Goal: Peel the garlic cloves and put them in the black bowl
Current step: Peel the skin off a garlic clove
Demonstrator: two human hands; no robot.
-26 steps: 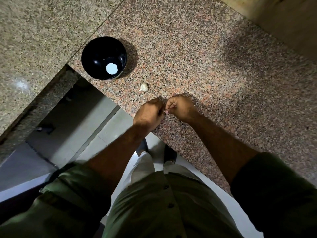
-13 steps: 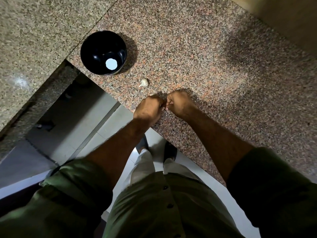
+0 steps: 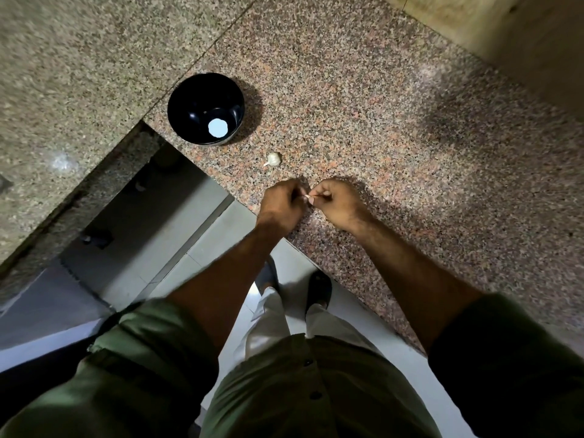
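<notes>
A black bowl (image 3: 205, 108) stands on the speckled granite counter (image 3: 363, 105), with a bright round reflection inside it. A small garlic piece (image 3: 273, 159) lies on the counter between the bowl and my hands. My left hand (image 3: 282, 203) and my right hand (image 3: 336, 200) are curled close together just above the counter's front corner. Between their fingertips they pinch a small pale garlic clove (image 3: 307, 196), mostly hidden by the fingers.
The counter's edge runs diagonally under my wrists, with tiled floor (image 3: 202, 248) and my feet below. A second granite slab (image 3: 79, 58) adjoins on the left. A pale wall (image 3: 505, 33) rises at the far right.
My hands have drawn slightly apart, so a pale bit of the clove shows between the fingertips. The view has shifted, so bowl and garlic appear lower in the frame.
</notes>
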